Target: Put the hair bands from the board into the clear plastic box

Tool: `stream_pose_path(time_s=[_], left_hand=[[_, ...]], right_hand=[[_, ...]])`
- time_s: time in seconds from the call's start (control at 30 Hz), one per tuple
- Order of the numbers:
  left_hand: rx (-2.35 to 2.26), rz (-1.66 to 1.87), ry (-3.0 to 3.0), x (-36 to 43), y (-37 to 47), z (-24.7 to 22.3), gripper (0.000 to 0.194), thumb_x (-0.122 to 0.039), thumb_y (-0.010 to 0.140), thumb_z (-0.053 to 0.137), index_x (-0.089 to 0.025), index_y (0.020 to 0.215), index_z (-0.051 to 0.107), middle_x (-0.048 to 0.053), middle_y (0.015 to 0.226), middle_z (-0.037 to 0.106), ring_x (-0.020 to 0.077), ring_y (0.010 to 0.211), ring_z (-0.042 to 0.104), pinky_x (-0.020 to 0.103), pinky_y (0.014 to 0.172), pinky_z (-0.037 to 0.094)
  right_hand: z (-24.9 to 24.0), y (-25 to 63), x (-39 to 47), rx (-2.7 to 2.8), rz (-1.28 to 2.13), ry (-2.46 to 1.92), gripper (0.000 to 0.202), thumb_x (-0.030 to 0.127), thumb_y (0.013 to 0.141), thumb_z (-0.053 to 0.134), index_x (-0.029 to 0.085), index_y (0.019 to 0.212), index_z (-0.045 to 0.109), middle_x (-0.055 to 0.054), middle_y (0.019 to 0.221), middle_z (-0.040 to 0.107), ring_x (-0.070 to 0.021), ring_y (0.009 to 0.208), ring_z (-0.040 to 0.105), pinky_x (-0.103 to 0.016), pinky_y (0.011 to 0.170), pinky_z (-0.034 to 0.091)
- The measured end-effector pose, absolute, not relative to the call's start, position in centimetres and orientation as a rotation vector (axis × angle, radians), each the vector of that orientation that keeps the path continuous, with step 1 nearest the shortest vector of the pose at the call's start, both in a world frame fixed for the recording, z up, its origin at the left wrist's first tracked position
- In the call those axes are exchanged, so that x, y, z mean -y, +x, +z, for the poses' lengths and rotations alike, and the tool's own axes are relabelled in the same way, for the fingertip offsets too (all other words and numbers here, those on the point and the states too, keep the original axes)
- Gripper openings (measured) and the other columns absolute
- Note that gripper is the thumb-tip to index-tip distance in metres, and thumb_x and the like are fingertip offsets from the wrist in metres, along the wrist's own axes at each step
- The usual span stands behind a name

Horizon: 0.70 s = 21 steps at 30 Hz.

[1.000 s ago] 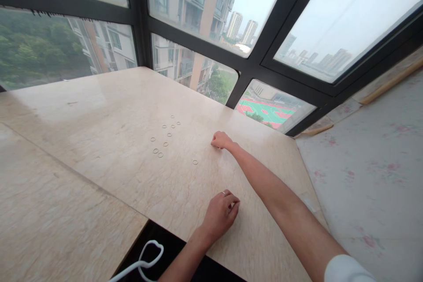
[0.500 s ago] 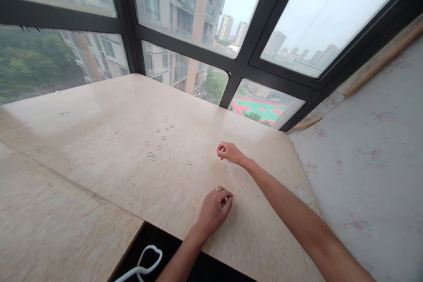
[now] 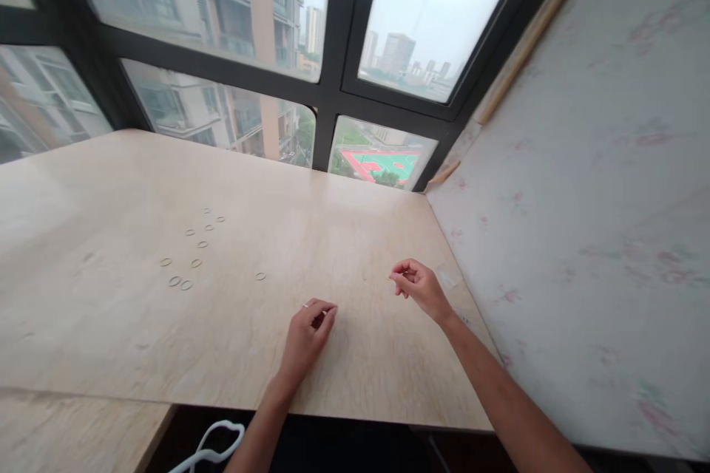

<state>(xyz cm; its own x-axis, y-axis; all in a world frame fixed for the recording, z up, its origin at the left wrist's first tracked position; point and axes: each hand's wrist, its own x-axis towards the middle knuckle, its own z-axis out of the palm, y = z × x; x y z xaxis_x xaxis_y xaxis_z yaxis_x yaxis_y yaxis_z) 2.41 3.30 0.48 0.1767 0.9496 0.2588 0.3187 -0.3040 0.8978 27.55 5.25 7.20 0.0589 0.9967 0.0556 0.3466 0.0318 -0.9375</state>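
Note:
My left hand rests on the pale marbled counter near its front edge, thumb and fingertips pinched together. A band shows on one of its fingers. To the right and a little farther back, my right hand hovers above the surface with thumb and forefinger closed in a pinch. What either pinch holds, if anything, is too small to make out. Several thin rings lie flat to the left in a loose group, one ring among them. A single ring lies apart, nearest my left hand.
Dark-framed windows stand along the counter's back edge. A floral-papered wall closes off the right side. A clear, plastic-looking piece lies by that wall. Below the front edge, a white looped cord shows at lower left.
The view has turned to the right, so the rings appear farther left. My right hand has moved right, away from my left hand and toward the wall. The lying rings look unchanged.

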Motion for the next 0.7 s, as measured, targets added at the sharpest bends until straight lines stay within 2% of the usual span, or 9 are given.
stream_pose_path(time_s=[0.17,0.27,0.43,0.57,0.7], left_hand=[[-1.240,1.128,1.728,-3.6,2.4,0.6,0.025,-0.039,0.086,0.052,-0.019,0.082,0.067,0.005,0.084,0.068,0.0168,0.072,0.063,0.027,0.064,0.051],[-1.261,1.110,1.728,-3.7,2.3,0.9,0.026,-0.042,0.084,0.054,-0.020,0.082,0.068,0.004,0.084,0.069,0.0175,0.071,0.064,0.028,0.064,0.052],[-1.305,1.102,1.721,-3.8,2.3,1.2,0.028,-0.046,0.081,0.056,-0.021,0.081,0.069,0.004,0.082,0.070,0.0185,0.072,0.064,0.029,0.064,0.053],[-1.333,1.094,1.716,-3.7,2.4,1.4,0.029,-0.046,0.081,0.056,-0.021,0.081,0.069,0.003,0.083,0.070,0.0188,0.074,0.065,0.029,0.066,0.053],[-1.356,1.079,1.712,-3.4,2.4,1.6,0.028,-0.046,0.081,0.055,-0.021,0.082,0.068,0.003,0.084,0.070,0.0190,0.076,0.065,0.029,0.067,0.053]], right_hand=[[7.3,33.5,-0.2,1.306,0.734,-1.650,0.033,0.048,0.075,0.067,0.017,0.085,0.059,-0.001,0.071,0.061,-0.0140,0.057,0.061,-0.022,0.045,0.041],[7.5,36.2,2.5,1.306,0.576,-1.796,0.027,0.044,0.077,0.063,0.018,0.084,0.062,-0.002,0.072,0.064,-0.0149,0.058,0.061,-0.026,0.053,0.047],[7.7,38.1,5.3,1.427,0.346,-1.961,0.022,0.038,0.080,0.056,0.019,0.084,0.067,-0.003,0.072,0.068,-0.0168,0.060,0.060,-0.028,0.058,0.047],[6.9,38.5,5.7,1.568,0.302,-1.974,0.021,0.035,0.082,0.054,0.021,0.082,0.070,-0.005,0.080,0.071,-0.0171,0.064,0.060,-0.030,0.064,0.048],[6.0,38.7,6.0,1.560,0.345,-1.942,0.021,0.033,0.083,0.054,0.022,0.090,0.071,-0.005,0.093,0.071,-0.0179,0.069,0.062,-0.031,0.065,0.051]])
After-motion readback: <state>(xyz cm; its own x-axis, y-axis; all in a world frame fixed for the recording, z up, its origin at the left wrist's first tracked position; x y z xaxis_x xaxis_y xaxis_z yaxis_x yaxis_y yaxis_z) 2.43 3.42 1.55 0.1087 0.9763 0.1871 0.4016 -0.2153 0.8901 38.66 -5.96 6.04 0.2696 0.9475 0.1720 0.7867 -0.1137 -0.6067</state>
